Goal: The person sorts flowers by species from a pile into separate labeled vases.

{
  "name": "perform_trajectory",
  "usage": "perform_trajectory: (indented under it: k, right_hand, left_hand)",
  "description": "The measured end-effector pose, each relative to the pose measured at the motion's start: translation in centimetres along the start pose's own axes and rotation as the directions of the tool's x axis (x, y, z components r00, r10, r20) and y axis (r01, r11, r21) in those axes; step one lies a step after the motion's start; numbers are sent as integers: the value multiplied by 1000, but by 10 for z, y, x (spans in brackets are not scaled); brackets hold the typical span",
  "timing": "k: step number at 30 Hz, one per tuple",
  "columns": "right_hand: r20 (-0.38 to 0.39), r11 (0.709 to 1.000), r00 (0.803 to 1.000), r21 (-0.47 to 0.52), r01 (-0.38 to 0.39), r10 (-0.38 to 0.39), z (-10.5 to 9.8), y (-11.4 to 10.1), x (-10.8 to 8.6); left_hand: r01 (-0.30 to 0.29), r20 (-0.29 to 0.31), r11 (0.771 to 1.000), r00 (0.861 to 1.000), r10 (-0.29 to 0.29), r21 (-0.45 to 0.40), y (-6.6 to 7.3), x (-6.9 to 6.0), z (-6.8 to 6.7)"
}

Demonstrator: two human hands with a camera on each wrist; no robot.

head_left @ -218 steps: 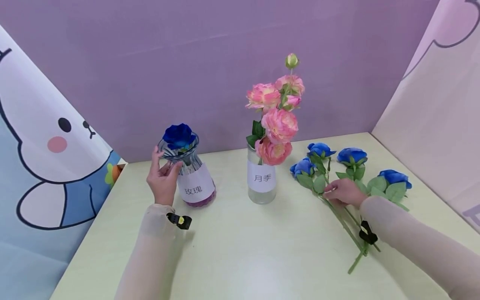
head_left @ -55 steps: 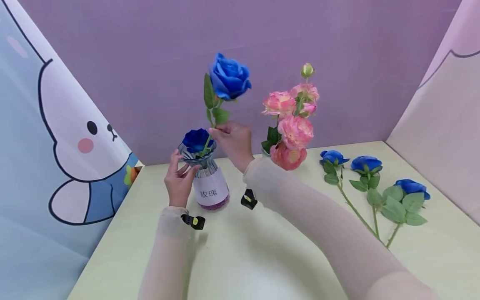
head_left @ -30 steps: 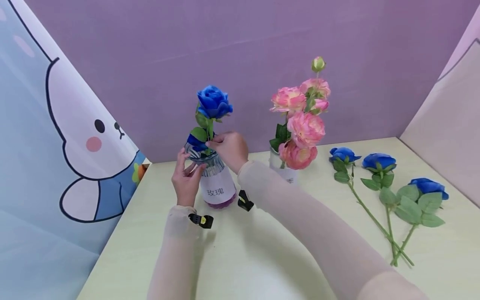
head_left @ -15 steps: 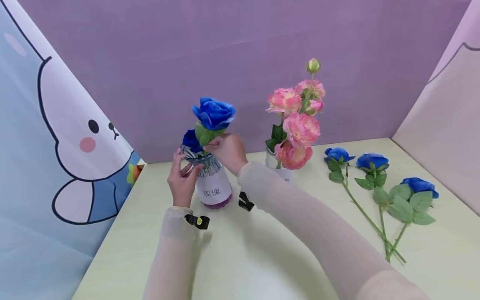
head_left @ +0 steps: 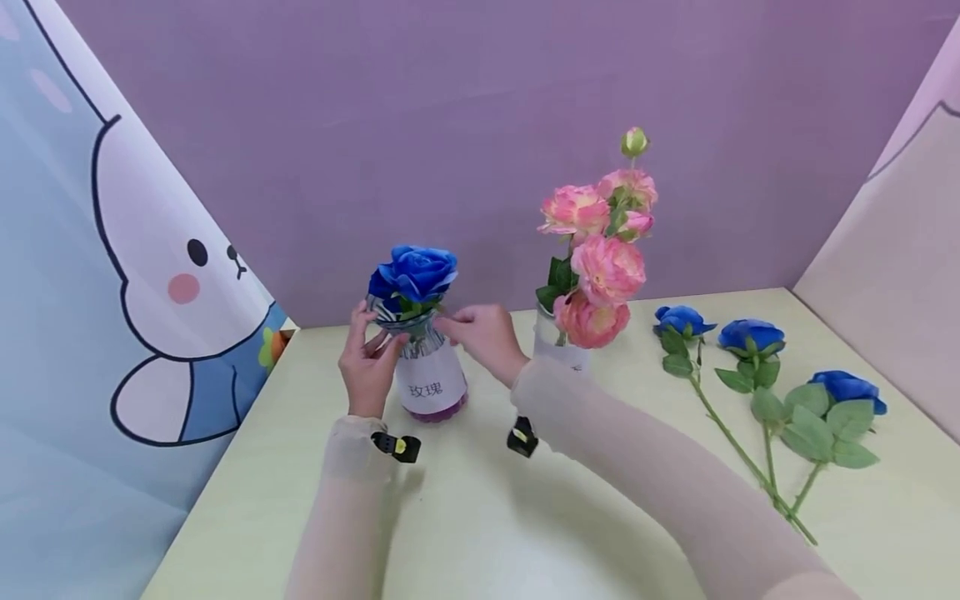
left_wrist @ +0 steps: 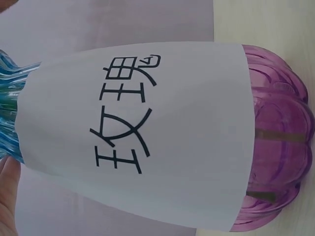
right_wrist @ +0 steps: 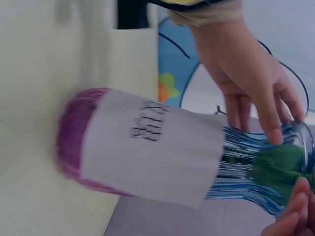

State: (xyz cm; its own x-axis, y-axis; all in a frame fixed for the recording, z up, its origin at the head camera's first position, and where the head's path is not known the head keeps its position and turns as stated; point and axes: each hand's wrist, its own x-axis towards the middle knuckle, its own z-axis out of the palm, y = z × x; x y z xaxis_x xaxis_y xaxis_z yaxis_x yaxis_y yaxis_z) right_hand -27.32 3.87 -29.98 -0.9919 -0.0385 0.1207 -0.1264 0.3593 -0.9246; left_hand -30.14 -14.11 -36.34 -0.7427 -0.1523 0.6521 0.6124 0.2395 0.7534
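Observation:
My left hand (head_left: 365, 367) holds the neck of a glass vase (head_left: 453, 406), thumb in front and fingers at the left side of the rim. The vase has a blue ribbed neck, a white paper label (left_wrist: 197, 113) with black characters and a purple base. A blue rose (head_left: 423, 271) sits low over the mouth, largely covering a second blue rose (head_left: 381, 283). Green leaves (right_wrist: 278, 164) show through the glass neck. My right hand (head_left: 491, 337) has its fingertips at the right of the neck, just below the rim. Whether they pinch anything is unclear.
A clear, labelled vase (head_left: 545, 337) with pink flowers (head_left: 609, 268) stands right of my right hand, partly behind the sleeve. Several blue roses (head_left: 752, 335) lie on the table (head_left: 465, 533) at the right, stems crossing. A purple backdrop (head_left: 450, 125) rises behind.
A blue rose was picked up from the right side of the table, carried over the vase and lowered into it. My right hand then shifted right and down. My left hand stayed on the vase.

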Motion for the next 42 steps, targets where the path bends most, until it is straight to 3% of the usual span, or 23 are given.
perform_trajectory:
  k: [4,11,14,16,18,20,27,28,34,40,42]
  right_hand:
    - [174,994,983,-93,-50,65,-13,23,-16]
    - [437,966,892,-258,-1,118,-62,74,-34]
    - [525,933,818,-357,-38,235,-95,86,-37]
    - [564,891,749,-448,-75,347,-118,90,-37]
    - [571,846,694,-523,-104,439,-140,93,-36]
    - [566,823,669,-555,-122,481,-162,98,-33]
    - [515,789,625,-538,-296,586,-229,132,-28]
    - [503,785,627,-530,-319,595,-235,137,-29]
    - [383,778,691,-444,-444,613,-258,157,-28]
    - [310,748,683,-348,-565,661,-271,171,-30]
    - [269,742,694,-310,-594,668,-273,177,-34]
  left_hand:
    - [0,15,1000,1000,1,-22,0,-4,3]
    - [20,11,1000,1000,-20,-10,3,-5,-1]
    - [18,11,1000,1000,-18,3,3,-5,-2]
    - [17,8,1000,1000,-17,6,2,-4,-2]
    - [18,2,1000,1000,-18,10,3,-3,-2]
    - [17,-5,1000,1000,-17,6,3,-2,-2]
    - [17,12,1000,1000,-17,7,5,2,-1]
    - [14,12,1000,1000,-14,5,5,3,-1]
    - [26,11,1000,1000,-26,9,6,4,0]
    - [50,1,999,999,-50,6,5,1,-1]
    - [55,-1,998,999,-54,6,5,0,-1]
